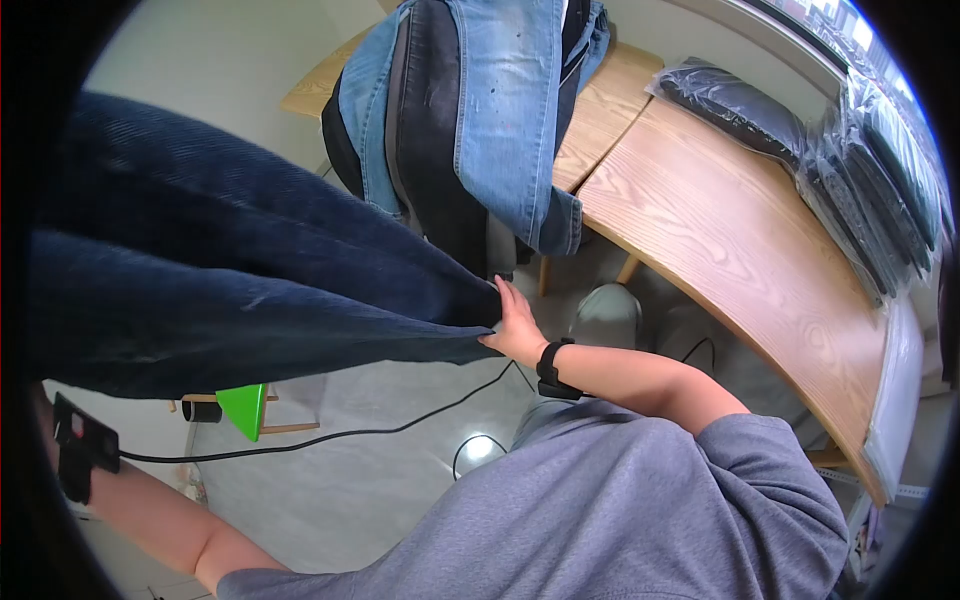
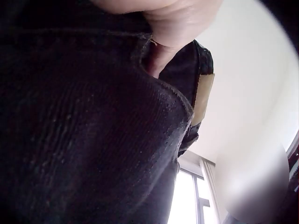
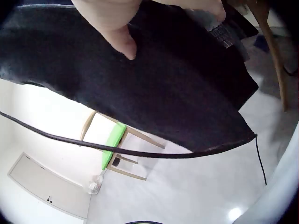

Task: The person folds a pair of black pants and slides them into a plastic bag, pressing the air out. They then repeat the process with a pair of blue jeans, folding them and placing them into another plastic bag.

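Dark blue jeans (image 1: 250,240) stretch across the left of the head view. At their narrow right end my right hand (image 1: 517,325) grips the fabric; in the right wrist view the thumb of that hand (image 3: 114,23) lies on the dark cloth (image 3: 140,88). The left hand is out of sight in the head view, past the jeans' far left edge. In the left wrist view the left hand (image 2: 175,23) holds the upper part of the jeans (image 2: 93,121), its thumb tucked into an opening near the waistband, where a tan patch (image 2: 203,98) shows.
More jeans (image 1: 510,100) are draped over a wooden table (image 1: 720,210) at the top. Plastic-wrapped garments (image 1: 735,105) lie along its far edge. A chair with a green seat (image 1: 242,410) stands on the floor, lower left. A black cable (image 1: 400,428) runs between the wrists.
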The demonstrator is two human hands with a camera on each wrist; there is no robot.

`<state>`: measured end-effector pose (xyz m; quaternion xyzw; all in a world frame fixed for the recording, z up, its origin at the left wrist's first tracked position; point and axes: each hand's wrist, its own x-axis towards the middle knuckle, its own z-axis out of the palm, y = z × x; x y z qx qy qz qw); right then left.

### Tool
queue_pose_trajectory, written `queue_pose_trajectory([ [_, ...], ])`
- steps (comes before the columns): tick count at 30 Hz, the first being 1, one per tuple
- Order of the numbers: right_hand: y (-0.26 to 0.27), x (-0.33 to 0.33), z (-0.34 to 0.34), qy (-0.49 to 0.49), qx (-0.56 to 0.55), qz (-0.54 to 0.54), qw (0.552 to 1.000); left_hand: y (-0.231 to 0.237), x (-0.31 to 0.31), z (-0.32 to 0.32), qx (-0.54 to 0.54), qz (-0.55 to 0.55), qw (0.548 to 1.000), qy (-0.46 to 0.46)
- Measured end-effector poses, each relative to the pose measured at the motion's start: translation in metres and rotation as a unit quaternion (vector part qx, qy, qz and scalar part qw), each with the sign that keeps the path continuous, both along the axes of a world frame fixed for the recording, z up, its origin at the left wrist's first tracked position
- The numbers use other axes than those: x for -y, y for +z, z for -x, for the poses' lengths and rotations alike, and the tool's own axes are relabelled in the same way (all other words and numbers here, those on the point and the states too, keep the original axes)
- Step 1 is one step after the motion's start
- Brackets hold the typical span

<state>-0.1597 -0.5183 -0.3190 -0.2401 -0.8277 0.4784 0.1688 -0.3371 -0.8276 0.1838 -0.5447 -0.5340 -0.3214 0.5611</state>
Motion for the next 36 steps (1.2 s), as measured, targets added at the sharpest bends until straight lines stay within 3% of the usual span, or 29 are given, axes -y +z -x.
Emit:
queue_pose_trajectory([
  [5,-0.019,-0.006,-0.005,0.096,0.009,0.02,0.995,0.013,0.023,-0.009,0.025,-0.06,0.995,0.072],
  [7,0.001,-0.005,-0.006,0.173,0.042,0.131,0.975,0.012,0.029,-0.01,0.034,-0.086,0.992,0.081],
  [9,0.001,0.0,0.001,0.122,-0.068,0.136,0.981,0.01,0.029,-0.006,0.048,-0.115,0.989,0.081],
  [11,0.039,0.0,0.004,0.053,-0.198,0.137,0.969,0.01,0.026,0.0,0.061,-0.146,0.984,0.079],
  [13,0.099,-0.013,-0.004,0.045,-0.186,0.153,0.97,0.012,0.021,0.009,0.08,-0.176,0.979,0.066],
  [19,0.247,-0.057,-0.078,-0.023,-0.393,0.057,0.917,0.017,-0.022,0.047,0.173,-0.22,0.96,-0.012],
  [22,0.297,-0.077,-0.156,-0.093,-0.357,-0.055,0.928,0.015,-0.06,0.072,0.233,-0.231,0.942,-0.074],
  [24,0.315,-0.089,-0.21,-0.177,-0.328,-0.167,0.913,0.011,-0.091,0.086,0.278,-0.236,0.923,-0.121],
  [25,0.32,-0.1,-0.243,-0.166,-0.326,-0.236,0.9,0.009,-0.108,0.094,0.301,-0.238,0.912,-0.146],
  [28,0.349,-0.107,-0.329,-0.249,-0.194,-0.354,0.88,-0.004,-0.163,0.118,0.381,-0.239,0.865,-0.224],
  [30,0.369,-0.099,-0.377,-0.337,-0.07,-0.356,0.869,-0.021,-0.201,0.134,0.44,-0.237,0.821,-0.277],
  [32,0.379,-0.104,-0.422,-0.35,-0.01,-0.448,0.823,-0.046,-0.246,0.146,0.507,-0.225,0.764,-0.329],
  [36,0.403,-0.111,-0.496,-0.389,0.118,-0.5,0.765,-0.115,-0.339,0.147,0.649,-0.17,0.607,-0.427],
])
